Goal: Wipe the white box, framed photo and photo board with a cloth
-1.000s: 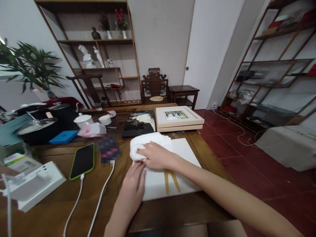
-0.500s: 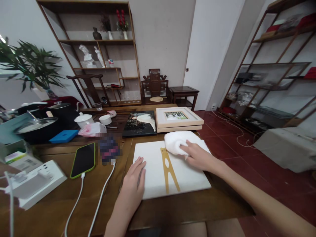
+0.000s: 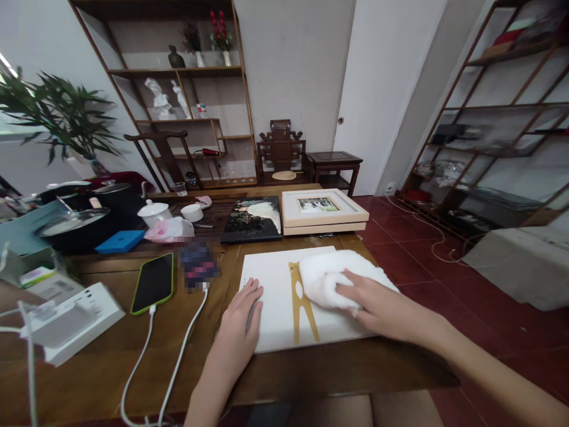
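Note:
A white flat board (image 3: 275,296) with a gold easel strut (image 3: 300,302) lies on the wooden table (image 3: 102,367) in front of me. My right hand (image 3: 377,305) presses a bunched white cloth (image 3: 326,279) onto the board's right part, fingers curled into the cloth. My left hand (image 3: 240,323) lies flat with its fingers stretched out on the board's left edge, holding nothing.
Behind the board lie a dark photo print (image 3: 254,218) and a stacked light wooden picture frame (image 3: 322,210). To the left are a green-cased phone (image 3: 153,283) on a white cable, a white box (image 3: 75,320), pots, a teapot and a blue box. Shelves and red floor lie beyond.
My right hand swept the cloth from the board's upper left across to its upper right, then down toward the right middle. The left hand stayed on the left edge.

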Action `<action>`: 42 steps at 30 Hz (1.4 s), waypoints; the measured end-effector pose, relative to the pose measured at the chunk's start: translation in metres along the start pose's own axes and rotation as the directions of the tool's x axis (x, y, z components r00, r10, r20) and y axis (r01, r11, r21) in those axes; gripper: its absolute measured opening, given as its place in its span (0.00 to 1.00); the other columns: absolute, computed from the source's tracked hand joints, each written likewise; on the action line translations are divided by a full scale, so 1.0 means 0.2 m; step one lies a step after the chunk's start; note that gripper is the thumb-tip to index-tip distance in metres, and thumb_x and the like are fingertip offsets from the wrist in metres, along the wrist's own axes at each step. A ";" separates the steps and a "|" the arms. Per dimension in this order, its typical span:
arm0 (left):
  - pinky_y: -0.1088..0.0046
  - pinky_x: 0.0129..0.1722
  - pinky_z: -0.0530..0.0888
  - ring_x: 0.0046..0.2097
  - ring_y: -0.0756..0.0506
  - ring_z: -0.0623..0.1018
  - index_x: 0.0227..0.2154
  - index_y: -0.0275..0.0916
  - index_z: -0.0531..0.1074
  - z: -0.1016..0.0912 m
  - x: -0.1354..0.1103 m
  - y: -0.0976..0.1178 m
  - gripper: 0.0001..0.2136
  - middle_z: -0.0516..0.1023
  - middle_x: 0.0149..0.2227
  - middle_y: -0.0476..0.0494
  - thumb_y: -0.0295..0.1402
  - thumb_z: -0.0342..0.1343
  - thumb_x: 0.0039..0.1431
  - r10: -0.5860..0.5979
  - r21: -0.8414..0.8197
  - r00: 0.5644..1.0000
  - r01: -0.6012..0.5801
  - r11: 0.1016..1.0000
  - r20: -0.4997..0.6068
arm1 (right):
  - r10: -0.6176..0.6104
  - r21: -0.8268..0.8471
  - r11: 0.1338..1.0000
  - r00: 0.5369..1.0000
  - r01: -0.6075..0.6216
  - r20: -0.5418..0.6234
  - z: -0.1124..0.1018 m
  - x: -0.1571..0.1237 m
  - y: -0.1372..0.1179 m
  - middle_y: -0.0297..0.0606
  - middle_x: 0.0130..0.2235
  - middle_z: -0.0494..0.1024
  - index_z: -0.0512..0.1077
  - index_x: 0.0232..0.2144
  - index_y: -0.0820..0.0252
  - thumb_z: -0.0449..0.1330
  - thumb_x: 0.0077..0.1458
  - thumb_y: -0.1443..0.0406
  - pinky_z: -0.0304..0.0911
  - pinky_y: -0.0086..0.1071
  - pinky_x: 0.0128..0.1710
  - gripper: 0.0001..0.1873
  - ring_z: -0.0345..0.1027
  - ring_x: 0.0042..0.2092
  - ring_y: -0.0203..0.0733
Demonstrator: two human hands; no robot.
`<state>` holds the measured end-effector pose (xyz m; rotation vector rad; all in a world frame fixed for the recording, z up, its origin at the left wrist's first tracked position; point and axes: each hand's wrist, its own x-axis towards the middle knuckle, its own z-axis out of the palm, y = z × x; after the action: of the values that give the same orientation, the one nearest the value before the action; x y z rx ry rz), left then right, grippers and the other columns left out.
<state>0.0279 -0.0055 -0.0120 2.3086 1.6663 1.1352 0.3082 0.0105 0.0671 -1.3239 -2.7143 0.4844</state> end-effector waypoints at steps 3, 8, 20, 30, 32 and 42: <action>0.56 0.53 0.70 0.53 0.39 0.73 0.43 0.34 0.74 0.00 0.00 0.00 0.13 0.75 0.50 0.32 0.31 0.48 0.59 0.004 0.000 1.000 -0.004 1.000 0.000 | -0.024 -0.038 0.999 0.996 0.021 -0.088 0.01 0.18 0.09 0.46 0.41 0.68 0.68 0.39 0.61 0.49 0.51 0.73 0.59 0.39 0.44 0.14 0.63 0.46 0.50; 0.56 0.53 0.70 0.54 0.39 0.73 0.43 0.34 0.74 0.00 0.00 0.00 0.13 0.75 0.50 0.33 0.30 0.48 0.60 -0.002 0.005 1.000 0.002 1.000 -0.006 | -0.016 -0.083 0.997 0.992 0.005 -0.128 0.01 0.24 0.09 0.45 0.38 0.69 0.68 0.38 0.62 0.49 0.49 0.74 0.58 0.38 0.42 0.14 0.62 0.43 0.49; 0.56 0.54 0.70 0.54 0.39 0.73 0.42 0.35 0.74 0.01 0.00 0.00 0.13 0.75 0.50 0.33 0.31 0.48 0.59 0.010 -0.024 1.000 -0.010 1.000 -0.023 | 0.067 0.068 0.994 0.983 -0.080 0.174 -0.05 -0.25 -0.14 0.39 0.40 0.71 0.68 0.35 0.54 0.49 0.45 0.75 0.59 0.37 0.41 0.17 0.66 0.41 0.46; 0.56 0.54 0.70 0.54 0.39 0.73 0.43 0.33 0.74 0.00 0.00 0.00 0.14 0.74 0.50 0.31 0.31 0.47 0.60 0.003 -0.011 1.000 -0.003 1.000 0.000 | -0.037 -0.114 0.993 0.989 0.020 -0.145 -0.02 0.29 0.13 0.41 0.34 0.71 0.67 0.35 0.60 0.46 0.52 0.74 0.57 0.37 0.42 0.13 0.62 0.42 0.49; 0.56 0.54 0.70 0.54 0.38 0.73 0.43 0.32 0.74 0.01 0.00 -0.01 0.14 0.74 0.50 0.31 0.31 0.47 0.60 0.000 -0.015 1.000 0.000 1.000 -0.004 | -0.032 -0.125 0.992 0.989 0.013 -0.144 -0.01 0.29 0.12 0.41 0.33 0.70 0.68 0.35 0.61 0.47 0.49 0.76 0.57 0.37 0.41 0.14 0.62 0.40 0.48; 0.56 0.54 0.70 0.54 0.38 0.73 0.42 0.33 0.74 0.01 0.00 -0.01 0.13 0.75 0.50 0.32 0.31 0.48 0.59 0.000 -0.014 1.000 -0.001 1.000 -0.017 | 0.042 0.058 0.997 0.995 -0.047 0.091 -0.02 -0.17 -0.16 0.40 0.40 0.70 0.67 0.36 0.56 0.49 0.48 0.74 0.58 0.34 0.38 0.14 0.64 0.40 0.45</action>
<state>0.0274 -0.0038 -0.0152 2.2976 1.6576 1.1657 0.3063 -0.0344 0.0838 -1.3827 -2.7226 0.6395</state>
